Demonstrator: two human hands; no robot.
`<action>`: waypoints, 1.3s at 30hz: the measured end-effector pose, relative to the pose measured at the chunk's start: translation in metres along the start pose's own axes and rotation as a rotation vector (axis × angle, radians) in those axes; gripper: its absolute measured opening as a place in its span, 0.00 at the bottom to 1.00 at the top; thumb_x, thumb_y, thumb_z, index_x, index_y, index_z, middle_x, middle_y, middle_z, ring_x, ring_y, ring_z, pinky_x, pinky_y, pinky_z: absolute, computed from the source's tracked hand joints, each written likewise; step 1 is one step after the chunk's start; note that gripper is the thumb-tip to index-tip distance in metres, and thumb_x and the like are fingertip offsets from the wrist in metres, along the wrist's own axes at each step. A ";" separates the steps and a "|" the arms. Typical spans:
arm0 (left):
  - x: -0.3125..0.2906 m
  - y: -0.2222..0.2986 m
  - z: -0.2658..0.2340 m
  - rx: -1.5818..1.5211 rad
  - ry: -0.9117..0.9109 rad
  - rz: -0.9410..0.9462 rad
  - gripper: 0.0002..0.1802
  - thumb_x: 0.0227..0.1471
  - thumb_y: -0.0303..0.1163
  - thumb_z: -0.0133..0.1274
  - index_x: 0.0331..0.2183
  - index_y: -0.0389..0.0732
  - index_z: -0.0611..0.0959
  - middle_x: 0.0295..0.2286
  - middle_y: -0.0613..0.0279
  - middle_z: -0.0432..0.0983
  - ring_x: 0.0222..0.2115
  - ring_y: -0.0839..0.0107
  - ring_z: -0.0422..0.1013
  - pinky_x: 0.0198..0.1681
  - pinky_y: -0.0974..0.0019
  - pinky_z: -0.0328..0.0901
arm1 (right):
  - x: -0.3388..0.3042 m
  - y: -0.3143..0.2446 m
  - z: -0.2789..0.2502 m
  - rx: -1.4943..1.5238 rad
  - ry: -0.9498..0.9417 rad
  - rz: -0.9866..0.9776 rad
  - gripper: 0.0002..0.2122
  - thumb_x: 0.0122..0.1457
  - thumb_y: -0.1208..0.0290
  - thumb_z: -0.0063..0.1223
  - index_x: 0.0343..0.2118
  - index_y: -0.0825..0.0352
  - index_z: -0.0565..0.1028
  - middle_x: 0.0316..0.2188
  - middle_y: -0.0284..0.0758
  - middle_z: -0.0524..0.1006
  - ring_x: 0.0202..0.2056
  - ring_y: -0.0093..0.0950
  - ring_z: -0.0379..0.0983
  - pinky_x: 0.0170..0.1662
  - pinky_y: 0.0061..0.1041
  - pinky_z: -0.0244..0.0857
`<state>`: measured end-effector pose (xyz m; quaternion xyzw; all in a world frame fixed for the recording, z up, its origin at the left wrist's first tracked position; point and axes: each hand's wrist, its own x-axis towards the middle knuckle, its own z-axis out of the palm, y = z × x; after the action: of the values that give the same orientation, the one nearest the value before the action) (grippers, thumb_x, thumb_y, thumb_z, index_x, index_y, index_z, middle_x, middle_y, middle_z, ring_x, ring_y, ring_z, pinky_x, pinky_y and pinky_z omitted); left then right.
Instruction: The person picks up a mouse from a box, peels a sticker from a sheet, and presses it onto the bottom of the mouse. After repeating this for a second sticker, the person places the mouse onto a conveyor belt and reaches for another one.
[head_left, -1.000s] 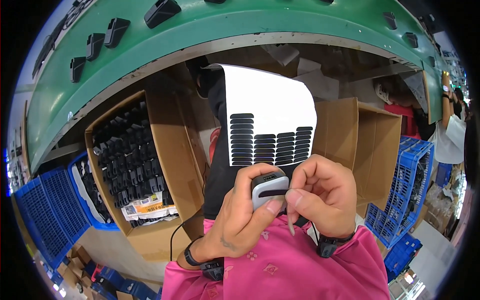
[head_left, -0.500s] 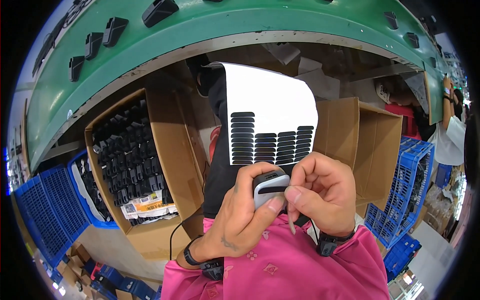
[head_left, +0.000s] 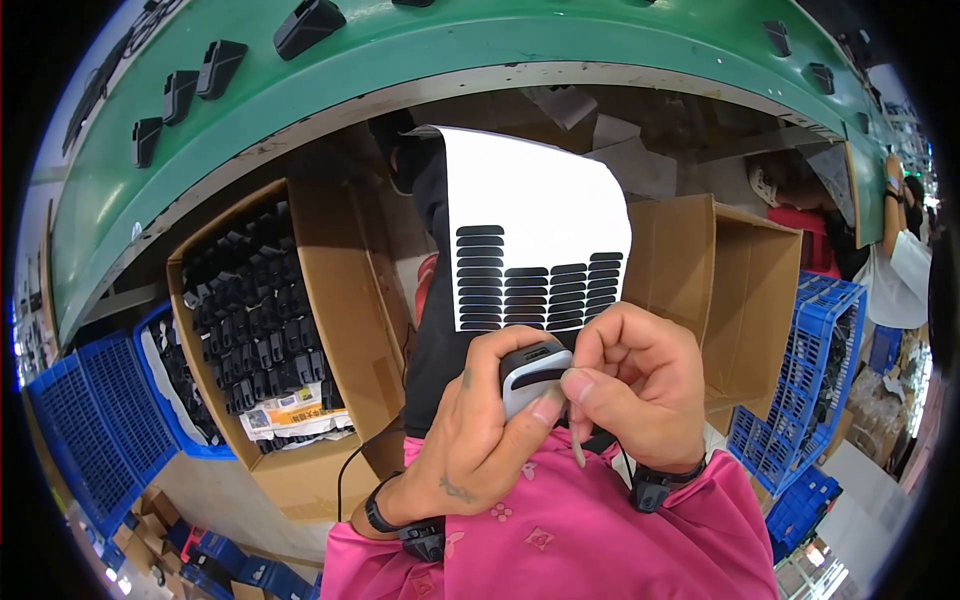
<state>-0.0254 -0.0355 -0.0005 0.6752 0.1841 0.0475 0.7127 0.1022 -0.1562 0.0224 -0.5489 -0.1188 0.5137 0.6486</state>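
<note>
My left hand (head_left: 488,408) is wrapped round a small rounded device (head_left: 518,398) with a pale grey face and a black end that has a port. A black oblong sticker (head_left: 538,379) lies across the face. At its right end, my right hand (head_left: 645,385) is closed in a pinch, thumb and forefinger against the device's edge. A thin pale stick (head_left: 577,447) pokes out below the right thumb; its upper part is hidden by the fingers. Beyond both hands, on my lap, rests a white sheet (head_left: 540,190) with columns of black oblong stickers (head_left: 526,297).
On the left an open carton (head_left: 345,290) holds rows of black devices (head_left: 260,330), beside a blue crate (head_left: 105,410). Another carton (head_left: 755,300) and blue crates (head_left: 790,380) stand right. Black devices (head_left: 220,68) sit on the green bench (head_left: 420,45). A co-worker's arm (head_left: 892,205) shows far right.
Both hands and the device have shifted very slightly left in the picture, along with the surroundings. The right hand keeps its pinch at the sticker's end.
</note>
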 end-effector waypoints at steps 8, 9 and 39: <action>0.001 0.000 0.001 0.026 0.014 0.007 0.22 0.55 0.29 0.48 0.49 0.29 0.63 0.34 0.44 0.74 0.33 0.57 0.74 0.37 0.60 0.67 | 0.002 0.000 0.004 -0.034 0.069 0.014 0.04 0.55 0.81 0.51 0.29 0.74 0.67 0.21 0.33 0.73 0.18 0.16 0.70 0.20 0.13 0.65; 0.001 0.000 0.001 0.042 0.016 0.014 0.22 0.55 0.28 0.48 0.48 0.29 0.63 0.34 0.44 0.74 0.32 0.56 0.74 0.36 0.60 0.67 | 0.001 0.000 0.004 -0.034 0.070 0.013 0.04 0.55 0.81 0.51 0.29 0.74 0.67 0.21 0.33 0.73 0.18 0.16 0.70 0.20 0.13 0.65; -0.004 -0.040 -0.048 -0.099 0.549 -0.086 0.12 0.54 0.35 0.54 0.34 0.36 0.75 0.27 0.67 0.70 0.28 0.82 0.65 0.30 0.75 0.61 | 0.006 0.024 -0.023 -0.248 0.345 -0.140 0.07 0.60 0.71 0.46 0.27 0.63 0.65 0.16 0.28 0.67 0.13 0.15 0.60 0.13 0.14 0.54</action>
<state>-0.0520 0.0058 -0.0402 0.5929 0.3963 0.2074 0.6697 0.1084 -0.1680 -0.0084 -0.6947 -0.1061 0.3474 0.6208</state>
